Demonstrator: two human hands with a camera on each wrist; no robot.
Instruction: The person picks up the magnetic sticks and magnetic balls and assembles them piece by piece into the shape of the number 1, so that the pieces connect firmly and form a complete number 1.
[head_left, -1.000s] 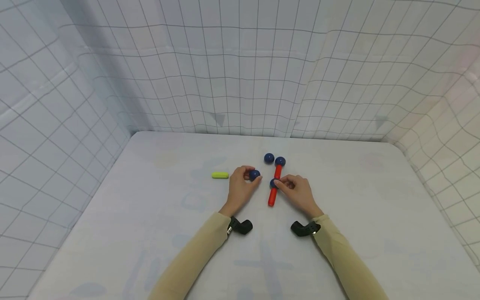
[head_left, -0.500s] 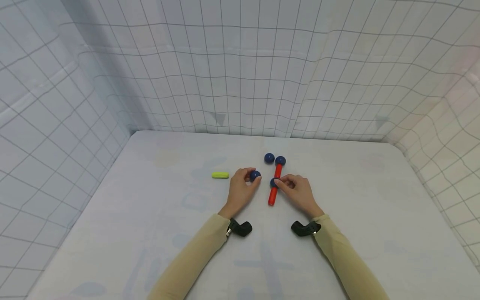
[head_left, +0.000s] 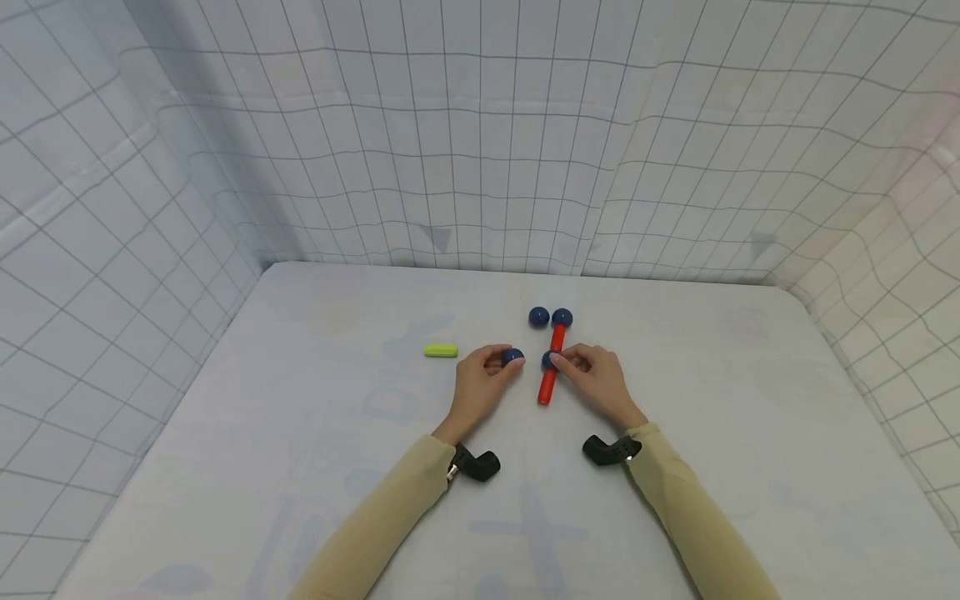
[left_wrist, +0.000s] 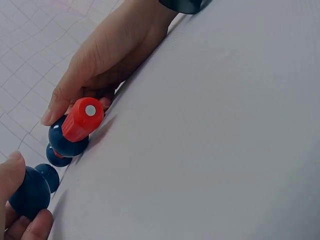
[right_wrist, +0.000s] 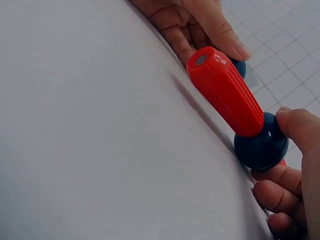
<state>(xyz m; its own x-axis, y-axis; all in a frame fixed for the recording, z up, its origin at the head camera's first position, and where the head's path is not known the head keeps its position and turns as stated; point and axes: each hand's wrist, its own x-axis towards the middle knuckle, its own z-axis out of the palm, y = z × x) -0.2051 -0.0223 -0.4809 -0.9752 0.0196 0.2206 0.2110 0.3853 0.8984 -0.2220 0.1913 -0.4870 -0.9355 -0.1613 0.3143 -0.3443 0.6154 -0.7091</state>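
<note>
My left hand (head_left: 478,387) pinches a dark blue ball (head_left: 513,356) between thumb and fingers. A short way to its right, my right hand (head_left: 598,383) grips another blue ball (right_wrist: 260,145) that joins two red rods in a line. The near red rod (right_wrist: 225,92) points back toward me, and its free end shows a round metal disc. Beyond the gripped ball, the far red rod (head_left: 557,337) runs to a blue ball (head_left: 562,317) at its tip. A gap separates the left hand's ball from this chain.
A loose blue ball (head_left: 538,317) lies just left of the chain's far tip. Left of my left hand is a yellow-green rod (head_left: 440,351). The white table (head_left: 375,517) is enclosed by grid-patterned curtains (head_left: 517,150) at the back and sides.
My left hand has drawn slightly toward me with its ball. The right hand has pushed the red-rod chain slightly away from me. Both grips stay as they were.
</note>
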